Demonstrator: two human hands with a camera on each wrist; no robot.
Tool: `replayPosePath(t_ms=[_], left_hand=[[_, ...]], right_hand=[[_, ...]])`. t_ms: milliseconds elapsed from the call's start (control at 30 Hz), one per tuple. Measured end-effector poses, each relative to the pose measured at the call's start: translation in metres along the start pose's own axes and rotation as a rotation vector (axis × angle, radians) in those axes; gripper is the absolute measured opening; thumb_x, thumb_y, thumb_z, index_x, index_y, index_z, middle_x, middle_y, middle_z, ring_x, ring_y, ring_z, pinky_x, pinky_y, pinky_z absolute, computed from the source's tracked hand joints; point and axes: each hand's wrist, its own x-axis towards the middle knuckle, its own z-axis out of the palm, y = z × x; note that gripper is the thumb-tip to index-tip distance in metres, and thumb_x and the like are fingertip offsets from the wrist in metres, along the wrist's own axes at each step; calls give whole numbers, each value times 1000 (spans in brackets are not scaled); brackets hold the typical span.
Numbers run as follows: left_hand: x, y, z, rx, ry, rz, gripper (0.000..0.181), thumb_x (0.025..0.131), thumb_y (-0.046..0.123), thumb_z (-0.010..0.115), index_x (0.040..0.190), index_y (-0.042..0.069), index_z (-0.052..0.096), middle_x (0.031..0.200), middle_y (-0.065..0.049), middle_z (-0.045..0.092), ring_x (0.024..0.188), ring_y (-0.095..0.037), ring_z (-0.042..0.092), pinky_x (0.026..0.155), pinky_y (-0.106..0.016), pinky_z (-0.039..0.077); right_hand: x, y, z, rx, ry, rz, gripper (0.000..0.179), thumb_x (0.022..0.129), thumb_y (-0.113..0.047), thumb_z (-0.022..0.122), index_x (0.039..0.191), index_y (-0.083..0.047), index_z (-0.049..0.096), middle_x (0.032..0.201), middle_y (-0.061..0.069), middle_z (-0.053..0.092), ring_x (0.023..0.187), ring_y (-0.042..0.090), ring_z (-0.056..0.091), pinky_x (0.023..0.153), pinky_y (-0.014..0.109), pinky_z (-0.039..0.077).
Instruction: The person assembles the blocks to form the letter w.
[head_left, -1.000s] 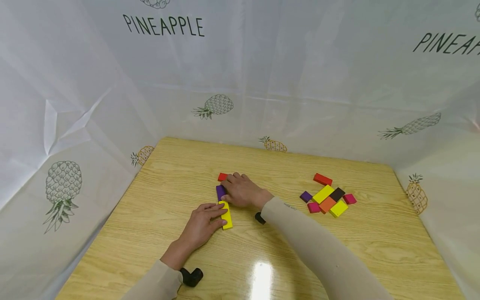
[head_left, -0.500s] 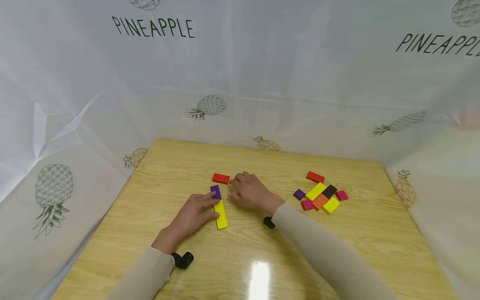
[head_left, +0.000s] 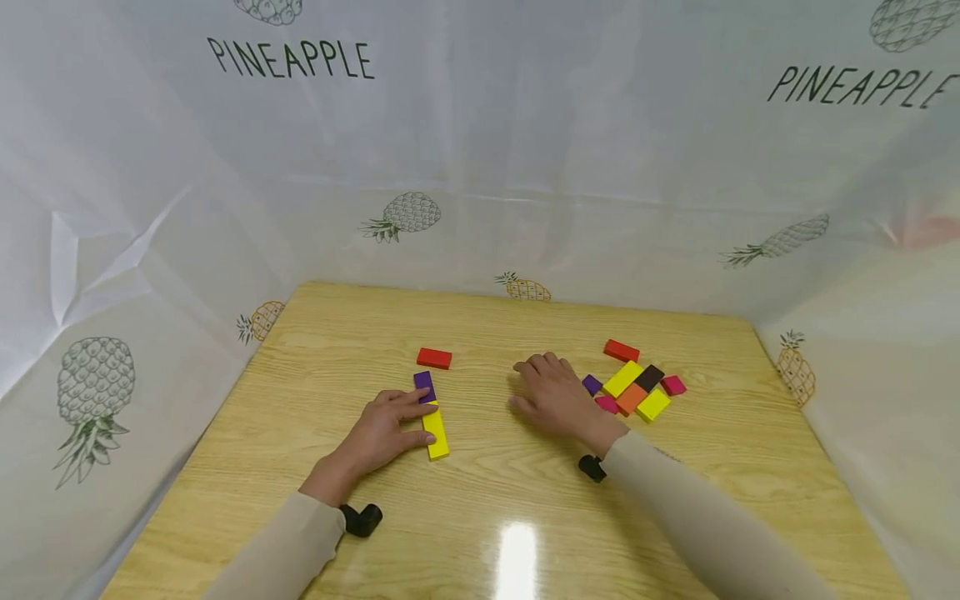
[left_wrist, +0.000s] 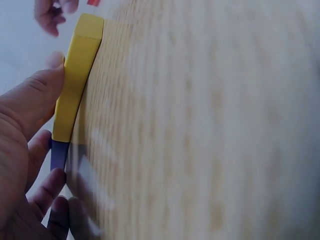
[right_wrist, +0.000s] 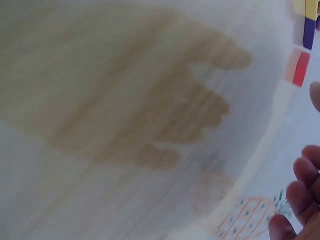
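Resting against two blocks laid end to end, the left hand (head_left: 378, 433) is touching the long yellow block (head_left: 437, 432) with its thumb, while its fingers are lying across the seam and onto the purple block (head_left: 424, 382). Its thumb and fingers are standing apart, relaxed rather than clamping. Both blocks are lying flat on the tabletop (head_left: 487, 492), their ends meeting, the purple one pointing toward the far edge. Just beyond it a red block (head_left: 435, 359) is lying crosswise, apart from the pair.

The right hand (head_left: 558, 400) is poised over the tabletop with its fingers loosely bent and apart, holding nothing; whether a fingertip is touching the wood I cannot tell. Beside it, toward the right, a loose cluster is spreading out: a second red block (head_left: 622, 350) is lying at the back, a yellow bar (head_left: 623, 379), a black block (head_left: 649, 379), an orange block (head_left: 632, 399) and a shorter yellow block (head_left: 653, 406) are sitting close together, and a small purple block (head_left: 592, 385) and two pink blocks (head_left: 673, 385) are edging the group. Behind everything, a pale pineapple-printed sheet (head_left: 637, 167) is hanging.
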Motion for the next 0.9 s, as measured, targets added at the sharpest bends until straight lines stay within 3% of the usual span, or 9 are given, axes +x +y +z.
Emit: replayPosePath(t_ms=[233, 367, 600, 900], left_hand=[[0, -4, 3, -18, 4, -4, 51, 92, 42, 82, 139, 25, 72, 162, 3, 51, 148, -33, 43, 121, -66, 30], [0, -5, 2, -22, 3, -12, 51, 92, 42, 81, 139, 25, 72, 162, 3, 51, 147, -34, 43, 120, -66, 30], [0, -3, 3, -29, -3, -17, 52, 92, 42, 81, 140, 25, 71, 162, 4, 50, 148, -32, 43, 121, -64, 30], [-1, -4, 2, -28, -4, -19, 52, 92, 43, 81, 140, 25, 72, 162, 4, 50, 148, -33, 43, 121, -65, 29]], right_hand=[[-31, 33, -1, -32, 142, 74, 49, 97, -31, 74, 131, 1, 61, 120, 19, 63, 106, 38, 54, 92, 55, 45], [-46, 50, -3, -49, 182, 136, 45, 94, -25, 73, 126, 4, 61, 116, 21, 62, 101, 39, 51, 84, 52, 42], [-67, 68, -7, -59, 136, 261, 45, 96, -31, 69, 124, 4, 62, 118, 22, 61, 110, 41, 51, 85, 57, 42], [-72, 78, -7, -116, 107, 272, 43, 97, -36, 68, 114, 3, 65, 109, 21, 63, 100, 41, 52, 78, 50, 40]])
